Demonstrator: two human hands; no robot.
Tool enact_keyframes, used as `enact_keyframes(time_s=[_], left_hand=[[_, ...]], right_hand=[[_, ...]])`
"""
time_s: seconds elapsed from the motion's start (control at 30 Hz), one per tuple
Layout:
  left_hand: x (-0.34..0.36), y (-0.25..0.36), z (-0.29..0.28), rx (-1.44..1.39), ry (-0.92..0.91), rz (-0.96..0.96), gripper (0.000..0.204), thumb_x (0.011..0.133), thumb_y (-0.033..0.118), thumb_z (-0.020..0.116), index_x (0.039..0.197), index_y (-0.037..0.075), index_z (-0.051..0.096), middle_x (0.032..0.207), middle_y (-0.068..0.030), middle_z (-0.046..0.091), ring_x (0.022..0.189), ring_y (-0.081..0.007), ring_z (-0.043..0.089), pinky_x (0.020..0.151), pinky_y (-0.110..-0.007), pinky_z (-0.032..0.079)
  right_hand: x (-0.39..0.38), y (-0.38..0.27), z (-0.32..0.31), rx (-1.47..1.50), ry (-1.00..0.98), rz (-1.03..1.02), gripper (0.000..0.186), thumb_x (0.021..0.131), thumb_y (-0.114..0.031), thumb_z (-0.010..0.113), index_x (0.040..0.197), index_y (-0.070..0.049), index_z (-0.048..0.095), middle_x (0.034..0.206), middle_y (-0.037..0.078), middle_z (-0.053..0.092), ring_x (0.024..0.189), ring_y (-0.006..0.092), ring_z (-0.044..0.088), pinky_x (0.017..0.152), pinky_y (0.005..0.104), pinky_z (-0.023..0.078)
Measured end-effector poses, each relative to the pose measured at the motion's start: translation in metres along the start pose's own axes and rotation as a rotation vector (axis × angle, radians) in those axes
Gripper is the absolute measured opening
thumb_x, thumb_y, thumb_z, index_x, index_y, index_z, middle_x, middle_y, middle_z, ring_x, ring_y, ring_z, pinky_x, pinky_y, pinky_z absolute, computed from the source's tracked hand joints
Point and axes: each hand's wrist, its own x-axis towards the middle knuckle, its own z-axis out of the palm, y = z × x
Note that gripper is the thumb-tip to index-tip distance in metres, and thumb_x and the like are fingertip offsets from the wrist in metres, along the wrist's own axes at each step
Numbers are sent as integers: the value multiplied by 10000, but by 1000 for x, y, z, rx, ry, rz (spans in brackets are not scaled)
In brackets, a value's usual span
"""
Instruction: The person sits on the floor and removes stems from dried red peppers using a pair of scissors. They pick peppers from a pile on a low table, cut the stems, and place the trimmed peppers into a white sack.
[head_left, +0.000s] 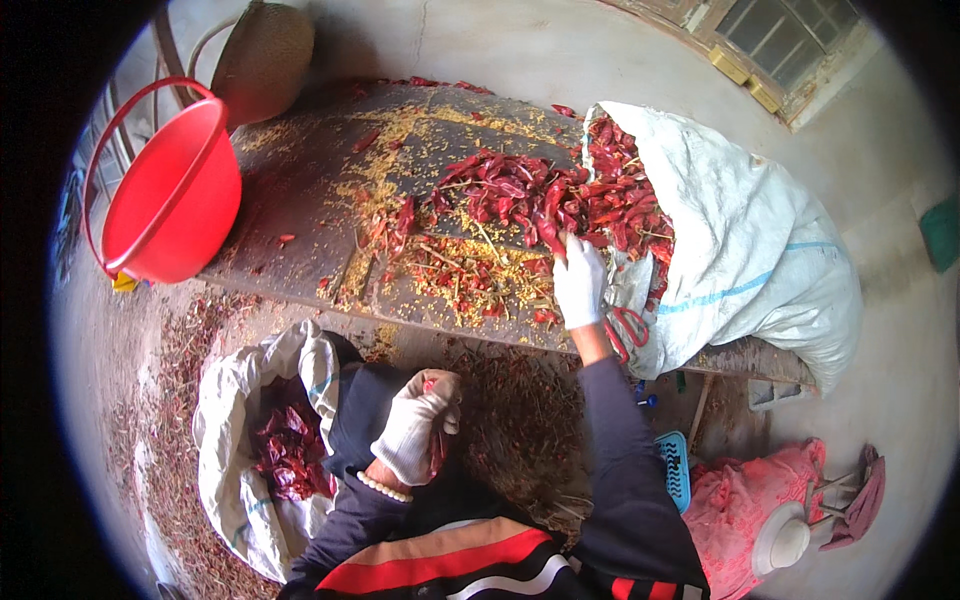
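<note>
My left hand [412, 428], in a white knit glove, is closed around dried red chili peppers [438, 455]; some red shows at its fingers and along its side. It is held low before my body, beside an open white sack [215, 420] with dark red chilies [290, 450] in it. My right hand [580, 287], also gloved, reaches over the table's near edge with its fingers closed on a dried red chili [549, 228] at the pile [500, 185]. That pile spills from the mouth of a large white sack [730, 230] lying on the table. Red-handled scissors [626, 335] lie near my right wrist.
Yellow seeds [400, 130] and bits of chili cover much of the dark table [290, 200]. At its left end are a red bucket [180, 190] and a woven basket [265, 60]. Stems litter the floor [150, 380]. A blue plastic basket [674, 470] and a cloth-covered seat [725, 515] stand at right.
</note>
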Motion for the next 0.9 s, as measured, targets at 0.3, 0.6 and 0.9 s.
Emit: enact_keyframes(time_s=[0.3,0.6,0.9], left_hand=[[-7,0,2,156,17,223,350,934,266,676,1191,42,597,812,15,602,585,-67,497,519,-211,411],[-25,7,0,223,-71,205,237,879,135,724,1068,21,639,867,9,651,721,-66,570,667,-218,474],[-36,9,7,430,-175,224,180,824,78,744,969,11,662,793,41,632,694,-52,535,611,-229,437]], right_hand=[[-96,-129,-83,129,-187,-356,290,777,-69,695,1063,-86,660,829,71,550,758,263,563,686,391,458],[-107,-150,-107,499,-293,-422,205,765,-82,715,961,-56,661,890,84,636,804,284,609,719,395,477],[-89,-160,-110,699,-377,-316,217,808,-125,730,1005,-44,687,953,101,667,881,292,639,766,382,517]])
